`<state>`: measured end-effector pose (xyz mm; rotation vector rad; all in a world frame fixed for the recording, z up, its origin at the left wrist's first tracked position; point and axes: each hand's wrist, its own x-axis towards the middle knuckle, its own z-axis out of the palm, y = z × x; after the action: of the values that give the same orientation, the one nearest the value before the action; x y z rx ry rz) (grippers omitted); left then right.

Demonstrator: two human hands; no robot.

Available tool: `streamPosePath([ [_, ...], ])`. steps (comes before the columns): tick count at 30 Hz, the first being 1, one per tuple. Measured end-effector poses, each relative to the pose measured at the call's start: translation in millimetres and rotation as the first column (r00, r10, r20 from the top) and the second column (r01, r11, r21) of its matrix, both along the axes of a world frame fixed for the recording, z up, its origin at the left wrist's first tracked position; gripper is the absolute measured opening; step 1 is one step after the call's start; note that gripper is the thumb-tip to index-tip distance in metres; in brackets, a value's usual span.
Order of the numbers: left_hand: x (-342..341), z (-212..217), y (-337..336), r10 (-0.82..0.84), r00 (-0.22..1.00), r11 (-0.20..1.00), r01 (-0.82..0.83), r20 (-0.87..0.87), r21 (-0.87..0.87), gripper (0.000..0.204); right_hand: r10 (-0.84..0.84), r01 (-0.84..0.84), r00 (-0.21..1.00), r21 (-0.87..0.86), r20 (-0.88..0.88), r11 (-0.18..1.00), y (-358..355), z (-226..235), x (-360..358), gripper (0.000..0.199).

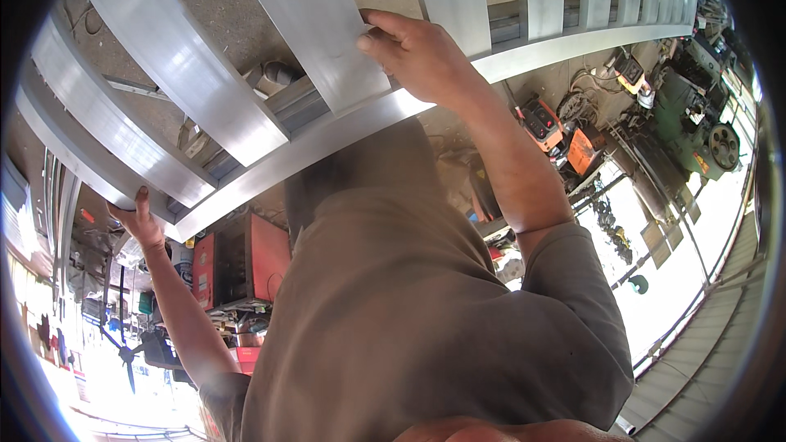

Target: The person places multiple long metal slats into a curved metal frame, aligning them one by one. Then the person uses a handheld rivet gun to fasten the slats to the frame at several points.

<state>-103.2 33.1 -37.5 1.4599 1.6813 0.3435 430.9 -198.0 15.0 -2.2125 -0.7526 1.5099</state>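
Across the head view, under and ahead of both hands, lies a slatted metal frame (344, 128), its near rail running from beside the left hand (146, 225) to well past the right. The left hand, part open with the thumb raised, rests at the corner by the end slat (90, 176); whether it grips cannot be told. The right hand (422, 53), loosely curled, has thumb and forefinger at the edge of a wide slat (315, 33); its other fingers are hidden, so a firm hold cannot be told. The frame looks stiff, smooth and rather slippery, probably awkward for its length more than fragile; its weight is uncertain. The rail beside the slat joints seems the surest hold, away from possibly sharp ends.
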Motion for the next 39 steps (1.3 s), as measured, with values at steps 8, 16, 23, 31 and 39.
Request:
streamPosePath([
  [8, -3.1, 0.7, -0.1, 0.005, 1.0, 1.0, -0.005, -0.023, 0.001, 0.108, 0.091, -0.105, 0.986, 0.099, 0.142, 0.989, -4.8, -2.4, -5.5, 0.059],
  [16, 5.2, 3.2, -1.2, 0.02, 1.0, 1.0, -0.02, 0.006, 0.013, 0.107, 0.01, -0.244, 0.757, 0.267, 0.654, 0.932, -20.1, -4.1, -74.3, 0.121],
  [23, 3.6, 3.6, -0.9, -0.01, 1.0, 1.0, 0.01, -0.02, 0.021, 0.108, 0.056, -0.179, 0.792, 0.144, 0.608, 0.973, -15.9, -8.5, -80.3, 0.127],
  [31, -2.0, -2.0, 1.7, -0.026, 0.999, 0.999, 0.026, 0.019, 0.045, 0.109, 0.059, -0.185, 0.775, 0.137, 0.629, 0.973, -19.0, -12.2, -83.4, 0.126],
  [39, -9.9, -8.0, 3.1, -0.049, 0.999, 0.996, 0.05, -0.008, 0.072, 0.112, -0.098, -0.302, 0.667, 0.388, 0.738, 0.871, -11.3, 7.3, -82.1, 0.096],
])
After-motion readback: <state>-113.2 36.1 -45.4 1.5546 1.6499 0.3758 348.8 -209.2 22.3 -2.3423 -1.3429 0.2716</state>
